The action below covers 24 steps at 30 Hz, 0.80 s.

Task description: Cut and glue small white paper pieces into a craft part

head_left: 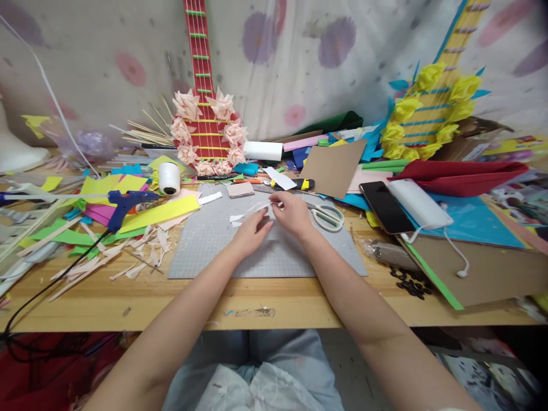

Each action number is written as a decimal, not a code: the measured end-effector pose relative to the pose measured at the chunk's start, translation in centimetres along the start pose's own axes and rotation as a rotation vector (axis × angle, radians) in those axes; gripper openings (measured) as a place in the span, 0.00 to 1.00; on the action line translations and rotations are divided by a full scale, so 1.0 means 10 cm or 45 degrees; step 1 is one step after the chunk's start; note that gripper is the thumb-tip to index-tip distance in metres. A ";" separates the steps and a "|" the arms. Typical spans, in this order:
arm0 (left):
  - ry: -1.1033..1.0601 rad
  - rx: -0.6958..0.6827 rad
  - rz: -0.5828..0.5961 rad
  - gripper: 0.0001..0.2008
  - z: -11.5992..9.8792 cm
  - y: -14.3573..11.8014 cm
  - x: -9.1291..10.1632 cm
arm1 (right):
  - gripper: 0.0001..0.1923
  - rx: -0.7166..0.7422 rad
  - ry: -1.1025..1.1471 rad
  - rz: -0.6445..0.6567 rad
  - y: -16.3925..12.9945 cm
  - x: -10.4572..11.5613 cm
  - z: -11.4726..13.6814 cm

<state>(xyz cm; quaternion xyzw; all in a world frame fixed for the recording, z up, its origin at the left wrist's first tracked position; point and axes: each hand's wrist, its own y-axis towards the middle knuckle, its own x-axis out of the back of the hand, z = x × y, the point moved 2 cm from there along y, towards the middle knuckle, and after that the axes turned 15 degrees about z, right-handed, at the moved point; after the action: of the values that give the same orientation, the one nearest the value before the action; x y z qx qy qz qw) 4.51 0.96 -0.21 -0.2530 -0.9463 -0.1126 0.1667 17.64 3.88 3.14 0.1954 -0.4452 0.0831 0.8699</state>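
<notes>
Over the grey cutting mat, my two hands are close together. Thumb and forefinger of my right hand pinch the end of a thin white strip, too fine to tell whether paper or thread. My left hand is closed around the strip's other side, its fingertips partly hidden. Small white paper pieces lie on the mat just beyond my left hand. Scissors with pale handles rest to the right of my right hand. A yellow-and-black utility knife lies behind it.
A blue glue gun and paper scraps crowd the left. At the back stand a red paper guitar and a yellow one. On the right are a phone, a white power bank and brown cardboard.
</notes>
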 end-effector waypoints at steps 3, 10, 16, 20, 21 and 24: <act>-0.503 0.072 -0.157 0.21 0.07 0.05 0.05 | 0.12 0.177 -0.202 -0.024 -0.04 -0.02 0.06; -1.148 0.047 -0.257 0.12 0.05 0.08 0.24 | 0.13 0.407 -0.344 0.024 -0.09 -0.15 0.16; -1.361 0.150 -0.509 0.06 0.12 0.06 0.38 | 0.13 0.500 -0.405 0.143 -0.12 -0.29 0.26; -1.542 0.151 -0.680 0.09 0.19 0.04 0.43 | 0.12 0.641 -0.332 0.200 -0.16 -0.29 0.34; -1.562 0.144 -0.700 0.10 0.20 0.04 0.44 | 0.13 0.652 -0.263 0.194 -0.17 -0.28 0.34; -1.600 0.112 -0.673 0.11 0.20 0.02 0.47 | 0.17 0.480 0.083 0.092 -0.12 -0.24 0.28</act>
<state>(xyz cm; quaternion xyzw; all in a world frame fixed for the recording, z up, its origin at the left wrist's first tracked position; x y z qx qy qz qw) 0.30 3.80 -0.30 -0.0238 -0.8972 0.0574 -0.4372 14.52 1.72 2.33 0.3358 -0.4003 0.2026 0.8282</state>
